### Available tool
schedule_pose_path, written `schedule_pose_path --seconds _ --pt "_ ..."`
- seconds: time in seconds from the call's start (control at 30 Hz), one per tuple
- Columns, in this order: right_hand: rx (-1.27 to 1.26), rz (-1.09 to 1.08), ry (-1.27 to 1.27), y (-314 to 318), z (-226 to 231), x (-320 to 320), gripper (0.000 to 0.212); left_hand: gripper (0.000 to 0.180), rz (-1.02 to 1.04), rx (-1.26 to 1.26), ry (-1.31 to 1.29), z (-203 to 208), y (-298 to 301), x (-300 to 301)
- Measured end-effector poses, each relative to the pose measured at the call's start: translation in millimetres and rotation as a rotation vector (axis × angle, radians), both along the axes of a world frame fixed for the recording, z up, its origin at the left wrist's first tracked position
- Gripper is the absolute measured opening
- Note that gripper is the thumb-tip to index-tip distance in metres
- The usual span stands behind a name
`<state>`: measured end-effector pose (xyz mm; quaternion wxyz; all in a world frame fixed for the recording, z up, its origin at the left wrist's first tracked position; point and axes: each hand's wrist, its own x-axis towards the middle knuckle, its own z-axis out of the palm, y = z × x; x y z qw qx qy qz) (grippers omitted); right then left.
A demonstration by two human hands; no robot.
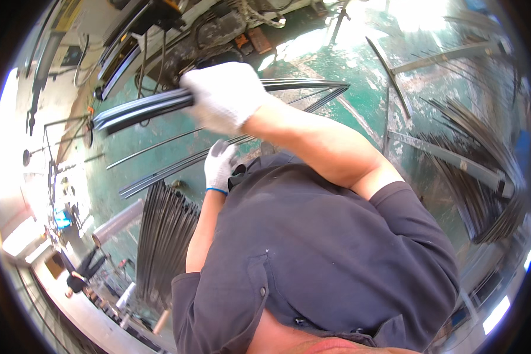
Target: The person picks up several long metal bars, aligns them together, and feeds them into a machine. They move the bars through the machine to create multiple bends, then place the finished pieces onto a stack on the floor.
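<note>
My right hand, in a white knit glove, is closed around a bundle of long dark metal strips held up in front of me. The bundle's near ends stick out to the left, and its other part runs right behind my forearm. Lower down, close to my waist, my left hand wears a white glove with grey fingertips and a blue cuff. Its fingers curl at a second, lower bundle of thin dark strips, which passes behind the glove. The two bundles converge at the right.
A dense stack of dark strips stands at my left. More strips lie across a metal rack at the right. Machinery with cables is at the far side. The floor is worn green. Another person stands far left.
</note>
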<state>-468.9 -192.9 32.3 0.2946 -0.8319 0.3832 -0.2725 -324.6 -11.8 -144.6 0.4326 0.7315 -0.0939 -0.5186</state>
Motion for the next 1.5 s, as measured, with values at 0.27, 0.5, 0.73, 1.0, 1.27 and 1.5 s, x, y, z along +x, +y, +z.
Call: schedule_pose_path --seconds 0.27,0.5,0.73,1.0,1.27,1.5 --pt "-0.008 0.221 0.069 70 94 82 0.020 0.037 -0.540 -0.746 0.263 103 -121 -87" --pt "-0.417 -0.021 -0.403 94 19 -24 0.047 0.022 -0.210 -0.827 0.467 96 -94 -49" --pt "1.198 -1.024 -1.894 72 -255 -172 0.112 0.020 -0.199 -0.867 0.780 147 -48 97" --pt "0.955 -0.693 -2.163 20 -223 -211 0.032 0.034 0.381 -0.667 0.582 86 9 165" --pt "0.903 -0.595 -1.822 51 -82 -152 0.020 0.043 0.745 0.027 0.557 -13 40 93" --pt "0.738 -0.393 -1.445 114 -59 -104 0.026 0.027 0.044 0.073 0.326 -7 30 12"
